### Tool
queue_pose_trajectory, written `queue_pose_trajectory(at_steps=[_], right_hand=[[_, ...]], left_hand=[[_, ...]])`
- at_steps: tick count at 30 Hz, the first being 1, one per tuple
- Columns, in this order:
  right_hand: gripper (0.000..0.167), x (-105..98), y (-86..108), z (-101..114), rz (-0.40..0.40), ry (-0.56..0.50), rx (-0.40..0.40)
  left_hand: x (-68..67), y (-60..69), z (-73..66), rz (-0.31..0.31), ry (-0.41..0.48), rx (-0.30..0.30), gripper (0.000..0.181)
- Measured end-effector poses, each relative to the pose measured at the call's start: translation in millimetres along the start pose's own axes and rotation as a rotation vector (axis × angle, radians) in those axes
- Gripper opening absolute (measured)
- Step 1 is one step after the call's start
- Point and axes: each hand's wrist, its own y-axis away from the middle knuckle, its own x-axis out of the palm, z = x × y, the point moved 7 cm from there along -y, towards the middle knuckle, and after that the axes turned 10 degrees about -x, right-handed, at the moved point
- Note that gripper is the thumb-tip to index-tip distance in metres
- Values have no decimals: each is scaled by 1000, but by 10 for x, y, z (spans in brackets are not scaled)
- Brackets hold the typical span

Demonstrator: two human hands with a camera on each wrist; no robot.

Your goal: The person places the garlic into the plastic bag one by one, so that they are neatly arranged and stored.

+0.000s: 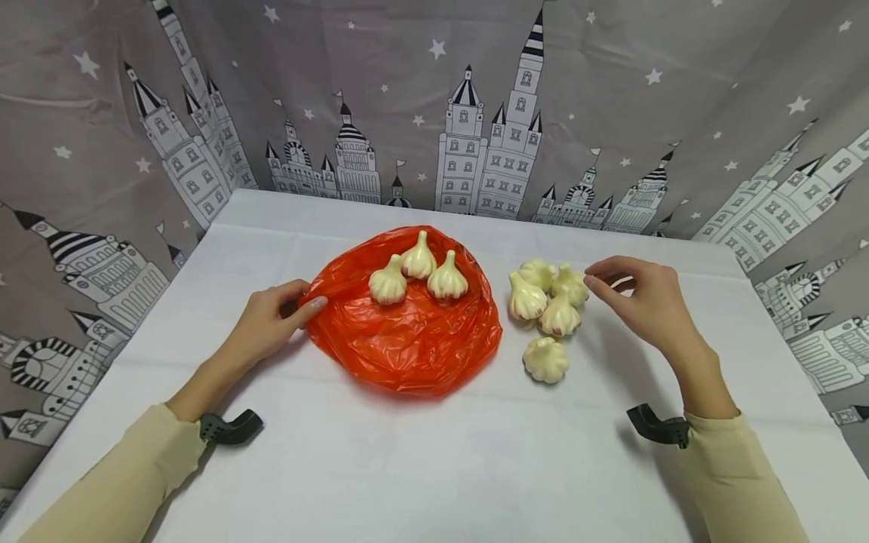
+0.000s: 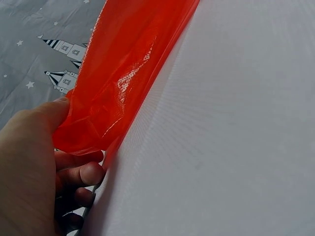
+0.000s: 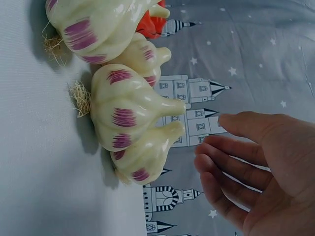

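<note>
Beige sleeves (image 1: 115, 483) lie nearest the head camera, leading to the left hand (image 1: 268, 320), which pinches the left edge of the open red plastic bag (image 1: 407, 347), and to the right hand (image 1: 645, 302), whose thumb stands apart from its loosely curved fingers. Three garlic bulbs (image 1: 448, 280) lie in the bag near the middle of the white tabletop (image 1: 434, 475); to its right rest five loose bulbs (image 1: 560, 317), four grouped just beside the right hand and one nearer the camera. Behind hangs a grey castle-print curtain (image 1: 394, 45).
</note>
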Motion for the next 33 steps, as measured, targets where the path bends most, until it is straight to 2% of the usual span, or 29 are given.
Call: queue_pose_trajectory(at_steps=[5, 9, 17, 20, 26, 33], right_hand=[[11, 73, -1, 104, 76, -79, -56], [11, 160, 13, 191, 171, -138, -58], [21, 372, 57, 361, 395, -294, -122], [26, 442, 78, 406, 456, -339, -138], [25, 553, 91, 428, 491, -388, -176], [20, 590, 81, 402, 477, -336, -165]], left_hand=[[-1, 2, -7, 0, -3, 3, 30], [-11, 10, -15, -2, 0, 4, 30], [5, 8, -11, 0, 6, -3, 32], [3, 7, -19, -2, 6, 2, 32], [-1, 9, -28, 5, 11, 5, 31], [1, 9, -18, 10, 6, -8, 32]])
